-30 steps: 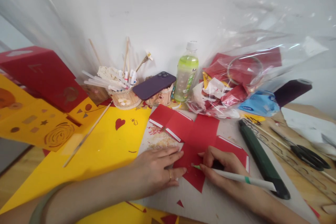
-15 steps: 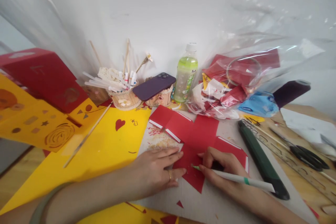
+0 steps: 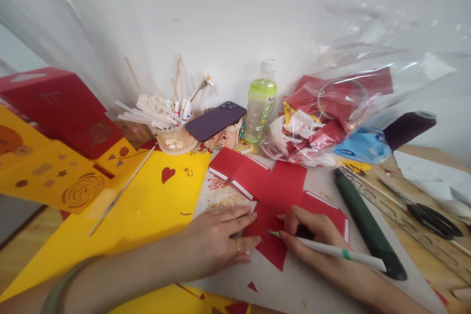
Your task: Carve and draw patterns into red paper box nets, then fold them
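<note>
A small red triangle [image 3: 252, 286] lies on the near side of the red card [image 3: 290, 184], apart from it, on the grey board [image 3: 228, 280] that also bears the card. The left hand [image 3: 224, 235] is spread nearly flat with nothing in its grip, its fingertips resting on the card's left edge. The right hand [image 3: 312, 233] is curled closed over the card's near right part, pinching a white pen [image 3: 331, 248] whose green tip is at the card's near panel. To the card's left spreads a yellow sheet [image 3: 158, 206]; to its right lies a dark green tool [image 3: 368, 225], with black-handled scissors [image 3: 436, 221] further right. Beyond the card, a purple phone [image 3: 217, 120] rests tilted on a small basket [image 3: 230, 136], and beside them stands a bottle of green drink [image 3: 261, 103]. Beyond the card to the right sits a clear plastic bag [image 3: 324, 127] holding red and white scraps
</note>
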Tool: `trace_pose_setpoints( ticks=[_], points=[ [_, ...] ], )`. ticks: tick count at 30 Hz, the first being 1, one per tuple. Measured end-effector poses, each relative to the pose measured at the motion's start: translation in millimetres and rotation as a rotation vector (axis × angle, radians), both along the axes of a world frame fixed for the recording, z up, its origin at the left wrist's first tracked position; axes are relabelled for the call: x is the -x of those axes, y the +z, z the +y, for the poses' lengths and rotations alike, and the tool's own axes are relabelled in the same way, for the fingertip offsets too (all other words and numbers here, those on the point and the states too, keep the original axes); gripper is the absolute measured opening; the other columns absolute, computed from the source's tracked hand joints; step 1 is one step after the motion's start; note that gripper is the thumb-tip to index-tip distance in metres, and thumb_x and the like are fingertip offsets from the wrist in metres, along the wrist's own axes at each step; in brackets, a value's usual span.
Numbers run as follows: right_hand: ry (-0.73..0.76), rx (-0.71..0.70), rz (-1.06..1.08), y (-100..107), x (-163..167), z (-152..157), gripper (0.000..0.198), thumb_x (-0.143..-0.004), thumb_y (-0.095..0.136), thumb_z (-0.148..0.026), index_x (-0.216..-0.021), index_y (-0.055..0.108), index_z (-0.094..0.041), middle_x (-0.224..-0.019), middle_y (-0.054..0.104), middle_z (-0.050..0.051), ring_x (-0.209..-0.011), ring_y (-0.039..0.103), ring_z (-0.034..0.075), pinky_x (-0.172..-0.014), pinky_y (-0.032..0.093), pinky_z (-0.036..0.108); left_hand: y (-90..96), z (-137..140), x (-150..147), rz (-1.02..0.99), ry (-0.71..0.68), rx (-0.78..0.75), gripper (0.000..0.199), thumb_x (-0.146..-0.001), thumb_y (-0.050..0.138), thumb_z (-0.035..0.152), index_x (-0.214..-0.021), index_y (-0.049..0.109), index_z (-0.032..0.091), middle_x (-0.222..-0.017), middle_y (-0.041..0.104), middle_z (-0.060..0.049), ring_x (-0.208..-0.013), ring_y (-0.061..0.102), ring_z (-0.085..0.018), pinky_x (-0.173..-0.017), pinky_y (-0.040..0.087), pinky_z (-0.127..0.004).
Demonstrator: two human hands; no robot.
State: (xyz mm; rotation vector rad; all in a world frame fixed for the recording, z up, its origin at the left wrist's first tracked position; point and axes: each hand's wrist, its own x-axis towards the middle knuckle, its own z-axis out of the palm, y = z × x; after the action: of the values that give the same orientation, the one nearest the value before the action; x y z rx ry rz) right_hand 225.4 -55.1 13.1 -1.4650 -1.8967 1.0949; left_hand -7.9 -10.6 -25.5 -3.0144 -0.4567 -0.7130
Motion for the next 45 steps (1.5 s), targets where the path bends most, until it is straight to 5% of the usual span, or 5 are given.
trace_pose_setpoints(
  ticks=[7, 17, 28, 35, 45],
  points=[
    [0.005, -0.009, -0.003, 0.0, -0.4, -2.4, 0.022, -0.085, 0.047, -0.031, -0.066, 0.039, -0.022, -0.063, 0.050, -0.002, -0.056, 0.044, 0.013, -0.053, 0.035, 0.026, 3.4, 0.4, -0.6, -0.018, -0.007, -0.008, 0.027, -0.092, 0.047, 0.039, -0.104, 0.064, 0.022, -0.119, 0.062, -0.009, -0.113, 0.056, -0.024, -0.087, 0.051, -0.034],
    [-0.009, -0.020, -0.011, -2.7, -0.7, -0.9, 0.022, -0.085, 0.046, -0.030, -0.067, 0.038, -0.022, -0.068, 0.058, 0.002, -0.081, 0.060, 0.022, -0.064, 0.042, 0.029, 1.9, 0.5, 0.9, 0.021, -0.013, 0.008, 0.029, -0.092, 0.046, 0.038, -0.108, 0.063, 0.022, -0.122, 0.059, -0.010, -0.118, 0.052, -0.024, -0.091, 0.049, -0.034],
    [-0.002, -0.038, -0.004, -1.2, -1.3, -1.6, 0.023, -0.086, 0.048, -0.030, -0.067, 0.039, -0.022, -0.062, 0.052, -0.002, -0.057, 0.047, 0.012, -0.052, 0.035, 0.024, 0.0, 1.0, 1.9, 0.044, -0.012, -0.001, 0.029, -0.092, 0.046, 0.039, -0.110, 0.061, 0.023, -0.124, 0.058, -0.009, -0.117, 0.052, -0.023, -0.091, 0.048, -0.033],
    [-0.008, -0.069, -0.007, -1.5, -1.1, -1.7, 0.022, -0.085, 0.050, -0.029, -0.066, 0.041, -0.021, -0.061, 0.054, -0.002, -0.060, 0.053, 0.014, -0.054, 0.039, 0.025, 2.4, 0.1, 0.4, 0.009, -0.004, 0.008, 0.028, -0.092, 0.045, 0.040, -0.106, 0.063, 0.022, -0.121, 0.060, -0.009, -0.117, 0.053, -0.023, -0.090, 0.049, -0.034],
    [-0.015, -0.048, 0.035, -3.0, -1.6, -2.1, 0.023, -0.085, 0.048, -0.027, -0.065, 0.039, -0.022, -0.069, 0.061, 0.003, -0.085, 0.062, 0.023, -0.068, 0.047, 0.030, 4.4, 0.9, 0.3, 0.024, -0.015, -0.001, 0.028, -0.092, 0.046, 0.039, -0.106, 0.063, 0.022, -0.121, 0.060, -0.010, -0.114, 0.056, -0.024, -0.088, 0.051, -0.034]
  ],
)
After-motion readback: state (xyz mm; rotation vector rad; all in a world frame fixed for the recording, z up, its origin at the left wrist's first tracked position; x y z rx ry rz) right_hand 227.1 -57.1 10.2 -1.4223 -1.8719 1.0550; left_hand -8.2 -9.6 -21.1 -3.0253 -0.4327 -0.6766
